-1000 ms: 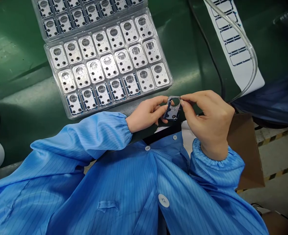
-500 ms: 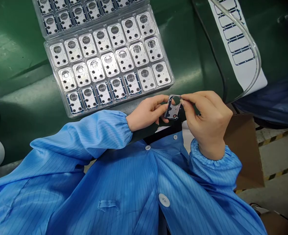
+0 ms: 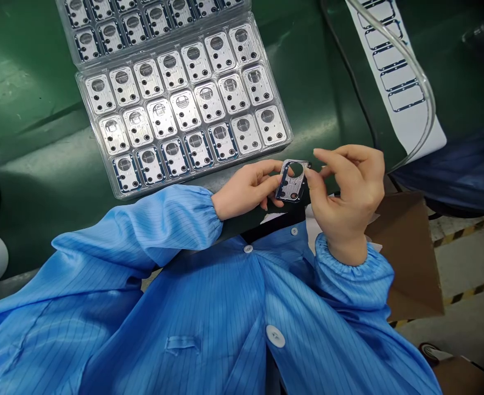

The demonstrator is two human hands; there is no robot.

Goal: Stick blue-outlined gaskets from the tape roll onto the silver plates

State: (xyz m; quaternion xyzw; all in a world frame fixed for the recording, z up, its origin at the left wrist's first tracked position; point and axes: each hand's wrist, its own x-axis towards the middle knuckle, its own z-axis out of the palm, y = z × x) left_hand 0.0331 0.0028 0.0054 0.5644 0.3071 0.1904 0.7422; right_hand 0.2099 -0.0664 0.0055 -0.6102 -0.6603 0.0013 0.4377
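Observation:
My left hand [image 3: 253, 186] grips a small metal plate [image 3: 292, 187] by its left edge, tilted up over the table's front edge. The plate has a large round hole near its top and smaller holes below, with a dark blue strip along its left side. My right hand [image 3: 347, 184] is at the plate's right side, thumb by its upper right edge, index finger lifted away and apart from the thumb. Beyond my left hand lies a clear plastic tray [image 3: 285, 144] of similar plates; several in its nearest row have dark blue borders.
A second tray [image 3: 74, 55] of blue-bordered plates lies behind the first. At the right, a white sheet [image 3: 421, 129] carries blue frame-shaped stickers, with a clear tube [image 3: 431, 104] across it. A black cable [image 3: 351, 68] crosses the green table. A cardboard box [image 3: 410, 258] stands below.
My right hand's index finger and thumb have parted at the plate's upper right corner, and the hand has shifted slightly left. My left hand keeps the plate in nearly the same place.

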